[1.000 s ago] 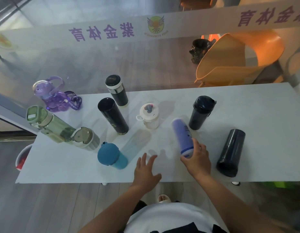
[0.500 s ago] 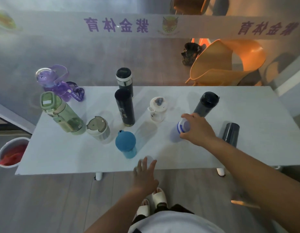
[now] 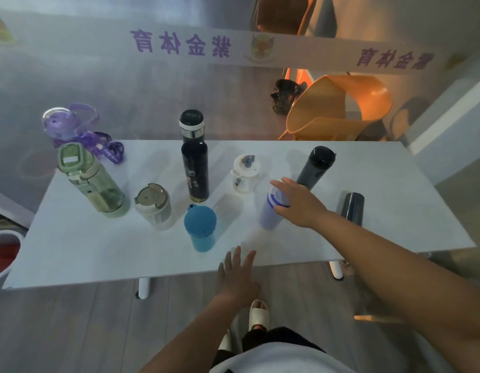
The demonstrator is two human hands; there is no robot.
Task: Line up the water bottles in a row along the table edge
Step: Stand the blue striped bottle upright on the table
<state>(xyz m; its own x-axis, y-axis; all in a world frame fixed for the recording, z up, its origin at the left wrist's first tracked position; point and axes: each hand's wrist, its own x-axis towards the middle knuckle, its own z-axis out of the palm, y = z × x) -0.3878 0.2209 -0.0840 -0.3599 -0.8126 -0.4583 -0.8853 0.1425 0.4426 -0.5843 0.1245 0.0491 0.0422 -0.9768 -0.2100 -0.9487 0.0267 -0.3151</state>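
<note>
Several bottles stand scattered on the white table (image 3: 85, 254). My right hand (image 3: 298, 201) grips the top of a pale lavender bottle (image 3: 270, 216) that stands near the table's middle. My left hand (image 3: 237, 275) hovers flat with fingers apart over the near table edge, holding nothing. A blue-lidded bottle (image 3: 200, 227) stands just left of the lavender one. Further left are a white cup-like bottle (image 3: 152, 205), a green bottle (image 3: 93, 184) and a purple bottle (image 3: 72, 127). Two tall black bottles (image 3: 195, 173) stand at the centre back, a small white lidded cup (image 3: 244, 173) beside them.
Two dark bottles stand right of my hand: one with a black cap (image 3: 315, 168), one plain (image 3: 352, 208). An orange chair (image 3: 338, 109) sits beyond the table's far edge. A bucket (image 3: 2, 251) stands on the floor at left. A banner with purple characters (image 3: 179, 45) runs across the back.
My right hand has stood the lavender bottle upright from a tilted grip near its base and now holds it by the top. My view pulled back. The left hand withdrew to the near edge.
</note>
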